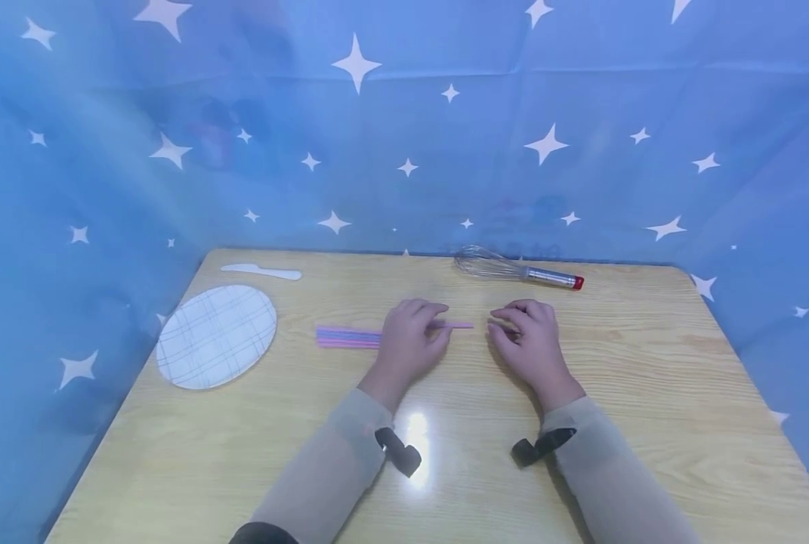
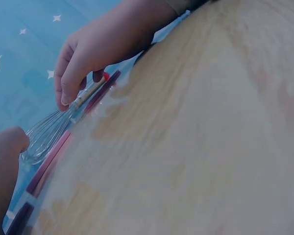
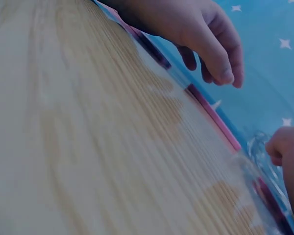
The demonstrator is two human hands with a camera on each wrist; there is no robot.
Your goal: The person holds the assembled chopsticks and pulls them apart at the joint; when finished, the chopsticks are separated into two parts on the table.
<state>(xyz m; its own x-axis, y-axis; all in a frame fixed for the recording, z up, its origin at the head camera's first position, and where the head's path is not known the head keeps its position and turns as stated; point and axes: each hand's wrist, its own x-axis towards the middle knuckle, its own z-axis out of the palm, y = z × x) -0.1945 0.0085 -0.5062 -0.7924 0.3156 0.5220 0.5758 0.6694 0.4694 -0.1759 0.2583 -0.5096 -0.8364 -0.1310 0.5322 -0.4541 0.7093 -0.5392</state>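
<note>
Several thin pink, blue and purple straws (image 1: 348, 338) lie side by side on the table, partly covered by my left hand (image 1: 407, 340). A pink straw (image 1: 460, 325) sticks out to the right, past the gap between that hand's thumb and forefinger. In the right wrist view the left hand (image 3: 206, 41) hangs over the table, its bent fingers apart from the pink straw (image 3: 215, 117). My right hand (image 1: 529, 340) is just beyond the straw's right tip, fingers loosely bent and nothing visible between them. The left wrist view shows the right hand (image 2: 95, 54) with its fingertips pointing down.
A wire whisk (image 1: 513, 270) with a red-ended handle lies near the back edge. At the left are a white checked oval plate (image 1: 217, 336) and a white plastic knife (image 1: 261, 271). A blue star-patterned cloth (image 1: 404, 128) hangs behind the wooden table (image 1: 649, 363).
</note>
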